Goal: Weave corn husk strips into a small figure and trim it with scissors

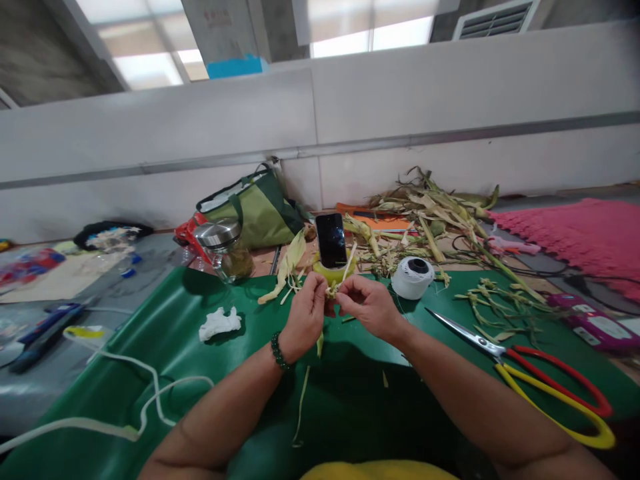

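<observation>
My left hand (305,319), with a dark green bead bracelet (279,351) at the wrist, pinches a small knotted piece of corn husk (331,291). From the other side my right hand (374,308) grips the same husk between thumb and fingertips. One pale strip rises above the fingers, and a greener end hangs below the left hand. My fingers cover much of the piece. Just behind the hands a phone (331,241) leans upright at a yellow roll (327,272). To the right stands a spool of white thread (413,278).
Large scissors (500,352) with red and yellow handles lie right on the green mat (175,333). Husks (435,213) pile up behind; green strips (500,310) lie near the scissors. At left are crumpled white tissue (220,325), a glass jar (231,260), a green bag (255,213) and a white cable (150,373).
</observation>
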Motion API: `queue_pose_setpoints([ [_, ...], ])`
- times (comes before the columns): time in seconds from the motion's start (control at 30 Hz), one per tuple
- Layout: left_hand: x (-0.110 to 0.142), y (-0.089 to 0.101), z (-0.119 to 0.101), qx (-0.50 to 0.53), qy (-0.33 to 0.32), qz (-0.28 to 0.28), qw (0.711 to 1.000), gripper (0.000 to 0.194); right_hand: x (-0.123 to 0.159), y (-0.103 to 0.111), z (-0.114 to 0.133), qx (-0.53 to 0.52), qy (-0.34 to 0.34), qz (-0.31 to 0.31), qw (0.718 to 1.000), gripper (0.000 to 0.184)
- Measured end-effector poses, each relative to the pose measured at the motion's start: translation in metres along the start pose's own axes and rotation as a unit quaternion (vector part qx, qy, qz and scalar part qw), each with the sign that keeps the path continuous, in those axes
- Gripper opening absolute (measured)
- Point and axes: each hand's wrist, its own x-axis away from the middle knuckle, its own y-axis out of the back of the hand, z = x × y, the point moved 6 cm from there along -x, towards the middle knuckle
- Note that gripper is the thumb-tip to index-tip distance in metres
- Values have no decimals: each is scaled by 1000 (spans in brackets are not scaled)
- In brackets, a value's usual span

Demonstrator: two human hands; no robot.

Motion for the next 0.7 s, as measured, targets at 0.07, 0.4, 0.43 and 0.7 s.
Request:
queue_pose_setpoints([
  [0.07,1,0,0,-14,-12,-6,1000,27,1,1,1,7,4,-16,1000,16],
  [0.4,1,3,-4,46,-26,7,999,29,-3,6,-4,-103,-40,-1,994,18],
  [0.43,1,3,-5,41,-31,6,999,28,-3,5,-3,-125,-47,12,991,18],
  [0.7,4,-1,-4,-30,-71,33,996,22,-2,-3,-5,-209,-101,104,967,31],
])
